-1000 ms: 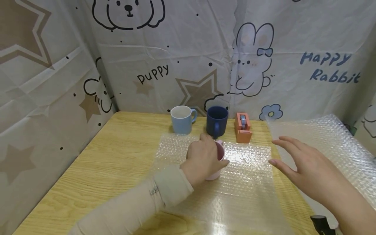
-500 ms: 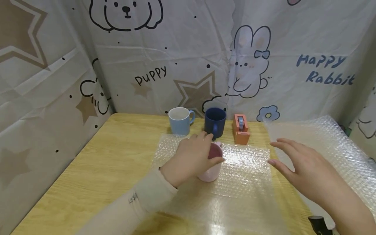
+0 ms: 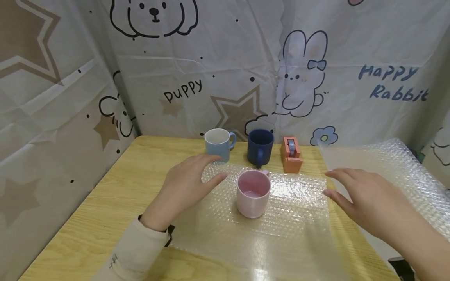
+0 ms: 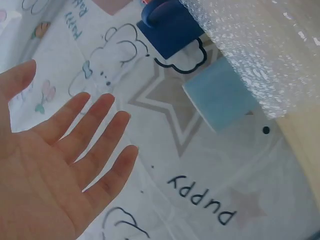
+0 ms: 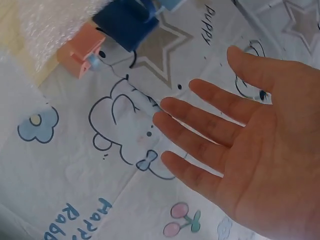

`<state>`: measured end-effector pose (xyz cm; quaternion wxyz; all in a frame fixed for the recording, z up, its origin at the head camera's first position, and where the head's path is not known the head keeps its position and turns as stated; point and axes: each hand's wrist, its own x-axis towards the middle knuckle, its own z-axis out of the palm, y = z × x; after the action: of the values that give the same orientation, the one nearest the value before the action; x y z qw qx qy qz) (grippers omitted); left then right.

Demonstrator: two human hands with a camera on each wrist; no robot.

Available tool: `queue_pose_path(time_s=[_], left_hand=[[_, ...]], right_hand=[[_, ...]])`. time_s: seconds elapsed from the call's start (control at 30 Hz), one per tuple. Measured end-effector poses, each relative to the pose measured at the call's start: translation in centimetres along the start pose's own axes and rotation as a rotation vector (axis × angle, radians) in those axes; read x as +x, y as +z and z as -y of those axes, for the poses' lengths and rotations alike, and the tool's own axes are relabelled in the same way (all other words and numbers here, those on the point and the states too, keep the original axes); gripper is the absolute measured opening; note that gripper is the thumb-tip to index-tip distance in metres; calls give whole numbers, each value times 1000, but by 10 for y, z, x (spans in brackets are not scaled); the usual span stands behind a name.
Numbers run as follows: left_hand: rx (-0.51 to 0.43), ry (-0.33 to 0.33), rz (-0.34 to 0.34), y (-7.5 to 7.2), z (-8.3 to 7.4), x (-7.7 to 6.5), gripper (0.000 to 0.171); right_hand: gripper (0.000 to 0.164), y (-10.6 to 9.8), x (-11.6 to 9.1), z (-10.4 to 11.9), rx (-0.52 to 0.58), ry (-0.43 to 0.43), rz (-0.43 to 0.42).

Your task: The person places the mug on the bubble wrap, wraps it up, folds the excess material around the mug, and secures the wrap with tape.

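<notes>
One left hand (image 3: 183, 186) and one right hand (image 3: 373, 201), released, fingers loosely spread; one pink mug (image 3: 253, 206) between.
Left at the mug's 9 o'clock, right at 3, both apart from it. Mug: smooth, cylindrical, upright on translucent bubble wrap (image 3: 293, 218), handle at 1, pink bottom visible inside. Beyond: light-blue mug (image 3: 216, 151), white interior, 11; navy mug (image 3: 254, 152), 12; boxy orange dispenser (image 3: 292, 165), holding a tape roll (image 3: 291, 146), between 1 and 2.
</notes>
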<state>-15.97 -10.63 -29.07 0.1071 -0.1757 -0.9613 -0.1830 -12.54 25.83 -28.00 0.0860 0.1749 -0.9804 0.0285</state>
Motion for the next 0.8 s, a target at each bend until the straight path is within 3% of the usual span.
queue_pose_path(time_s=[0.3,0.5,0.73,0.8], left_hand=[[-97,-46,-10,7,22,-2,46],[-111,-75,-4,6,32,-1,47],[-130,-80,-30,7,40,0,47],[-129,-82,-37,6,41,1,48]], right_hand=[[39,-1,36,-26,6,-99,244],[28,5,62,-50,-15,-130,274],[15,22,85,-64,-112,-197,284],[14,28,92,-66,-78,-208,314]])
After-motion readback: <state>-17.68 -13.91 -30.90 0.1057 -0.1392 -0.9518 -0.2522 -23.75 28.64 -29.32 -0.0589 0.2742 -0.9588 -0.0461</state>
